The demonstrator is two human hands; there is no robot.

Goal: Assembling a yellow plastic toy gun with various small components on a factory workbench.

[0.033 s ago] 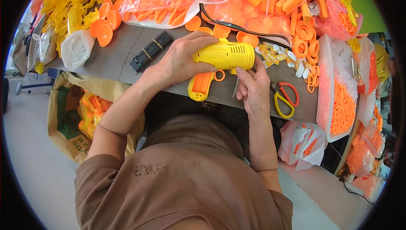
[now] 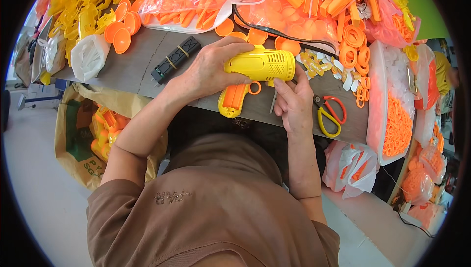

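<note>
A yellow toy gun (image 2: 260, 65) with an orange grip is held at the centre of the frame, over the grey bench (image 2: 132, 66). It is gripped from the left by the left hand (image 2: 208, 70), fingers wrapped over its rear, while its underside is pinched by the right hand (image 2: 293, 101). Just right of that hand, scissors (image 2: 328, 115) with red and yellow handles lie on the bench. A black block (image 2: 175, 59) rests left of centre. Orange cups (image 2: 122, 31) are piled at upper left, and a white tray of orange parts (image 2: 395, 120) stands at right.
</note>
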